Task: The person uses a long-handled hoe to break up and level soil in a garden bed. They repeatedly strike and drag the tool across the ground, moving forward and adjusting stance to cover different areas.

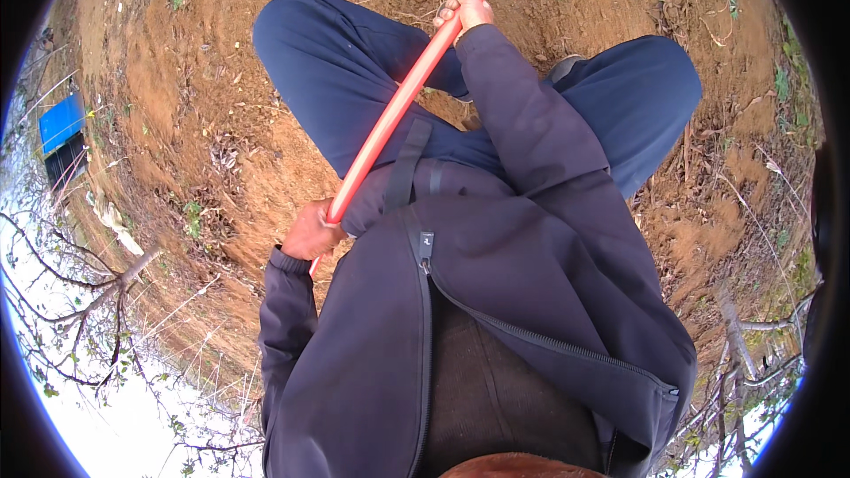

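A long, smooth red pole [392, 113] slants across my lap, from beside my left hip up past the top edge of the picture. Near its lower end my left hand [313, 231] is closed around it, and a short, thin length shows below the fist. Higher up, beyond my shins, my right hand [468, 8] grips the same pole with the fingers wrapped over it. Where its far end lies is out of the picture. My dark blue trousers [312, 73] show both knees bent outward, and a dark, partly unzipped jacket [372, 318] covers my torso.
Reddish-brown bare soil [219, 79] with dry leaves and small weeds surrounds me. A blue and black object [61, 125] stands at the far left. Leafy bare-limbed branches [119, 285] are at the lower left, more branches [737, 345] at the lower right. Part of a shoe [564, 69] shows by my right leg.
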